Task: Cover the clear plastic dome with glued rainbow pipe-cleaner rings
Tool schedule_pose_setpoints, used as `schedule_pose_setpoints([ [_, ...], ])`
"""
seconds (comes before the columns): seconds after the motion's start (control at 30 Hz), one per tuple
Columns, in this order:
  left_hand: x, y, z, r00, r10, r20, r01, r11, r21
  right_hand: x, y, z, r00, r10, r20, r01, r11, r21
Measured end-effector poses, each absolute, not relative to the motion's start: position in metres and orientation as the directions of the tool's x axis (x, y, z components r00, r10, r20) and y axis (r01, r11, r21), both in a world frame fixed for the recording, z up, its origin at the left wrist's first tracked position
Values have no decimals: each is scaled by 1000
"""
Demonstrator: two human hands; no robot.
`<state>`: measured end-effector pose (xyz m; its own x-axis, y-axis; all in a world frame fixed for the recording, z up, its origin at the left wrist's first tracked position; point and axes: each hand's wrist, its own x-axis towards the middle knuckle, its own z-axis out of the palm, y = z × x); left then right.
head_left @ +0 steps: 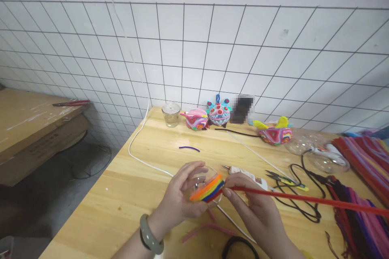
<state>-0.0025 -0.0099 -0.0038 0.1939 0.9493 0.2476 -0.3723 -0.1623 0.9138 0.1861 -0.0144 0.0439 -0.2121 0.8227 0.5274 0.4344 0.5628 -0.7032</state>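
My left hand [174,198] is closed around a clear plastic ball [209,170]. Orange, yellow, blue and red stripes of pipe cleaner [208,190] lie side by side across its surface. Against the right end of these stripes, my right hand [258,210] pinches a long red pipe cleaner [310,198] between thumb and fingers; its loose length runs off to the right edge. Behind my right hand lies a white glue gun [243,173], partly hidden. Pink pipe cleaner pieces [206,228] rest on the table below the ball.
Along the wall stand a glass cup [171,115] and decorated pipe-cleaner balls [219,114]. Cutters [287,179], black cord [304,210], clear plastic balls [325,162] and pipe-cleaner bundles [360,160] lie at right. A white cable [133,156] crosses the wooden table [100,218].
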Motion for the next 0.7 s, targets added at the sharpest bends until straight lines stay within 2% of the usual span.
schedule_pose_setpoints([
  [0.3, -2, -9, -3, 198, 943, 268, -381, -178, 907, 185, -15, 45, -191, 842, 505, 429, 534, -728],
  [0.7, 0, -9, -6, 235, 945, 227, -451, -101, 887, 183, -15, 43, -157, 891, 426, 366, 453, -813],
])
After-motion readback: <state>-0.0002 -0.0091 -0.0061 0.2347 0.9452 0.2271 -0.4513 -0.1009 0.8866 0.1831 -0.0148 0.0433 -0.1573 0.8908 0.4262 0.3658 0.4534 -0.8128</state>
